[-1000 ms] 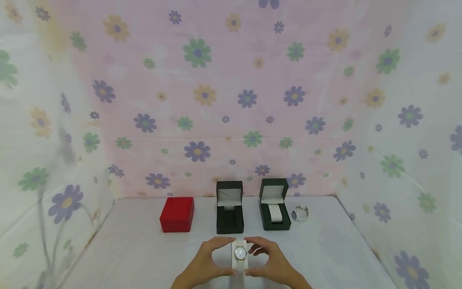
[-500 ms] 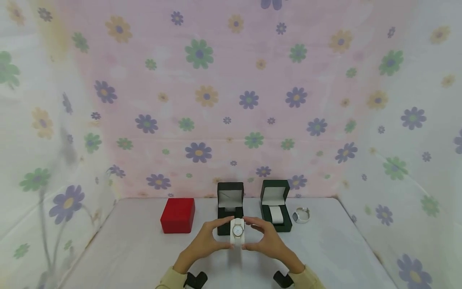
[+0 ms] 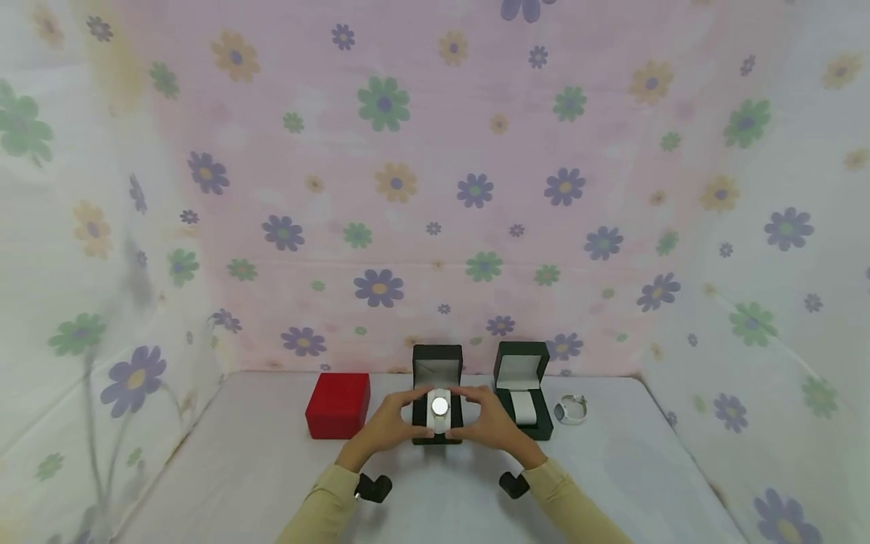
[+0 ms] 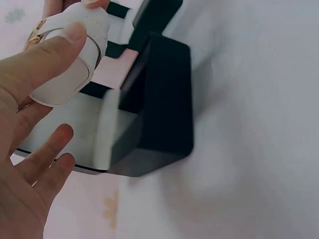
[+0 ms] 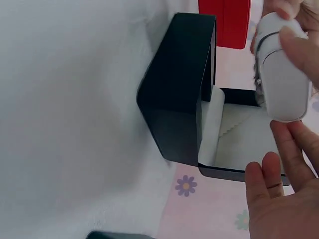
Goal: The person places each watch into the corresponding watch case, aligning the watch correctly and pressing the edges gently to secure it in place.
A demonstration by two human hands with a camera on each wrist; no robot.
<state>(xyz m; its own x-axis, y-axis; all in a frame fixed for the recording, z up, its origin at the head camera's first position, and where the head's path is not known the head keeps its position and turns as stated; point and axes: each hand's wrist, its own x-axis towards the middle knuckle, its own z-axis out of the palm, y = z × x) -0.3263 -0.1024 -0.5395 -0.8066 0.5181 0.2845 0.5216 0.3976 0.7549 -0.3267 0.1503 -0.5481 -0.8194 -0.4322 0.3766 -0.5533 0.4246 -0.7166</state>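
A wristwatch [image 3: 440, 406] with a pale strap is wrapped round a white watch cushion [image 4: 60, 84]. My left hand [image 3: 390, 425] grips the cushion's left end between thumb and fingers. At the opposite end my right hand [image 3: 488, 423] pinches it the same way, thumb nearest me. Both hands hold it just over an open dark green watch box [image 3: 437, 353], whose lid stands up at the back. From the right wrist view, the cushion [image 5: 285, 87] is raised over the box's opening [image 5: 179, 74], and its lid lining is pale.
Left of the hands stands a closed red box [image 3: 337, 406]. To the right, a second green watch box [image 3: 522, 355] stands open with a white cushion [image 3: 524, 408] in it. Beside it lies another white-strapped watch [image 3: 573, 409]. A flowered cloth [image 3: 435, 189] hangs behind the white-covered table [image 3: 258, 468].
Both hands have carried the watch on its cushion forward, away from the body, from in front of the middle box to above it. The other boxes and watch stay put.
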